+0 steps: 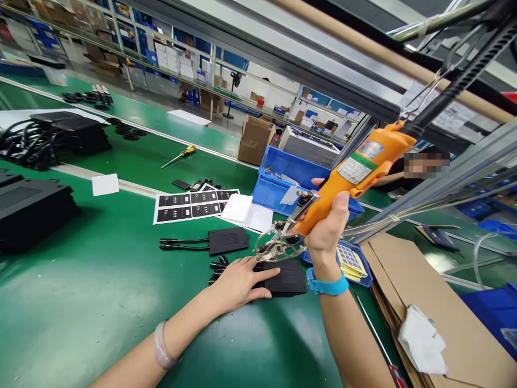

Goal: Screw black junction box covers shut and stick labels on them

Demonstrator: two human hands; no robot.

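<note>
My right hand (pixel 328 229) is wrapped round an orange electric screwdriver (pixel 357 170), which hangs from a black cord and hook. Its metal tip end, with a thin cable looped about it, points down and left over a black plastic box (pixel 290 277). On that box my left hand (pixel 240 277) lies with fingers spread, its index finger and thumb stretched across the top. Short black cable plugs (pixel 218 265) stick out at the box's left end, partly behind my hand. Just behind sits a second black box (pixel 229 240) with two cables running left.
Printed label sheets (pixel 194 206) and a blue bin (pixel 274 186) stand farther back. A yellow screwdriver (pixel 180 155) lies on the green table. Black boxes (pixel 34 213) are stacked at left; cardboard (pixel 452 296) and a metal post (pixel 420 172) are at right. Another person (pixel 398 175) is beyond the post.
</note>
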